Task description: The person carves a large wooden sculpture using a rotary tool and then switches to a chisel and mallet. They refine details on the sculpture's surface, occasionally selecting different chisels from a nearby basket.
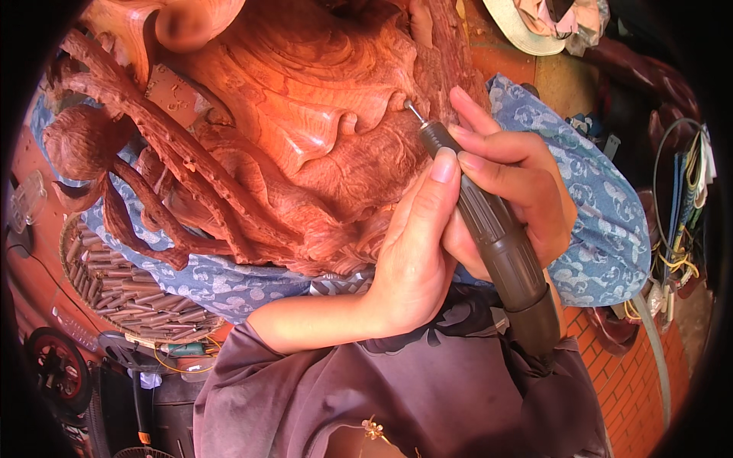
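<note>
A dark rotary carving tool (500, 237) slants up from my lap, its thin metal bit (414, 111) at a curled fold of a reddish-brown wood carving (305, 84). My right hand (534, 172) closes round the tool's upper body, with its fingertips near the narrow collar. From the left, my left hand (412, 252) presses its thumb along the collar; its other fingers are mostly hidden behind the tool and against the wood. Smooth flowing folds, rough textured surfaces and branch-like stems (175, 145) make up the carving. Whether the bit touches the wood I cannot tell.
Blue patterned cloth (599, 229) lies under the carving. A woven basket (72, 267) at the left holds many short brown cylindrical pieces. Cords and tools (683, 206) hang at the right, above a brick-patterned floor (618, 382). A pale hat (519, 27) is at the far right.
</note>
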The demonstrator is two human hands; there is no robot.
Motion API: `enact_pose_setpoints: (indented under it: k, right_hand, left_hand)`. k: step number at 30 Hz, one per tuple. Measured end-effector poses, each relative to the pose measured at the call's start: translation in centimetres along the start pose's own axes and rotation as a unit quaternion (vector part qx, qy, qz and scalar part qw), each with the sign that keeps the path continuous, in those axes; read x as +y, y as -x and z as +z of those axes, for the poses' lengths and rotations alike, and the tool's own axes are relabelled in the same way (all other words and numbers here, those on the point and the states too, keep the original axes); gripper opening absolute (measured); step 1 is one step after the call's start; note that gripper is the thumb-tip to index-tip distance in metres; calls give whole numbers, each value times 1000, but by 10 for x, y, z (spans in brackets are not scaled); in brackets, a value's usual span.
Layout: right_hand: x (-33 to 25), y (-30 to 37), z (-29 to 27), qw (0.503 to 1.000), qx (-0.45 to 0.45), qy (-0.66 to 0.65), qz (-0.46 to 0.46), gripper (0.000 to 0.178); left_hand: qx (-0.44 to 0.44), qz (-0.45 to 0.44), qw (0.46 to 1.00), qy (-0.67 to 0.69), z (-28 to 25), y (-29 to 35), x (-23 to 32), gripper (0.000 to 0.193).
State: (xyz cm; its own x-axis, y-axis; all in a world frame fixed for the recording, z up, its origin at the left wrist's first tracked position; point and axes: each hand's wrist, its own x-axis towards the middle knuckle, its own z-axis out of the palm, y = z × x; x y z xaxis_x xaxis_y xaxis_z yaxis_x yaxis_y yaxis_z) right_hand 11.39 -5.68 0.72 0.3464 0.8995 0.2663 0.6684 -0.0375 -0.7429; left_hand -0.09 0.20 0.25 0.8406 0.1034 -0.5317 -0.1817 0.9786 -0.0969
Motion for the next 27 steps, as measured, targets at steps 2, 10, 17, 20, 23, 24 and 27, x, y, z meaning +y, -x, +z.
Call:
enact_pose_setpoints:
  k: [2, 10, 17, 20, 23, 24, 27]
  right_hand:
    - [-1, 0, 1, 1000, 6, 6, 9, 31]
    - [-3, -1, 7, 998, 40, 42, 26, 29]
    - [-8, -1, 3, 999, 15, 19, 38, 30]
    - [-6, -2, -2, 999, -25, 30, 21, 31]
    - [-9, -3, -3, 997, -38, 51, 32, 29]
    - [-9, -3, -3, 997, -34, 57, 33, 28]
    - [-6, -4, 5, 998, 1, 61, 30, 27]
  left_hand:
    - [-16, 1, 1000, 19, -5, -2, -2, 42]
    - [0, -5, 1000, 16, -4, -7, 0, 40]
    - [2, -10, 1000, -8, -2, -3, 1, 43]
    - [-31, -10, 999, 4, -9, -2, 0, 44]
    - [-31, -2, 999, -11, -10, -3, 0, 43]
    - [-24, 0, 1000, -20, -9, -3, 0, 43]
    - [-19, -2, 1000, -10, -6, -7, 2, 43]
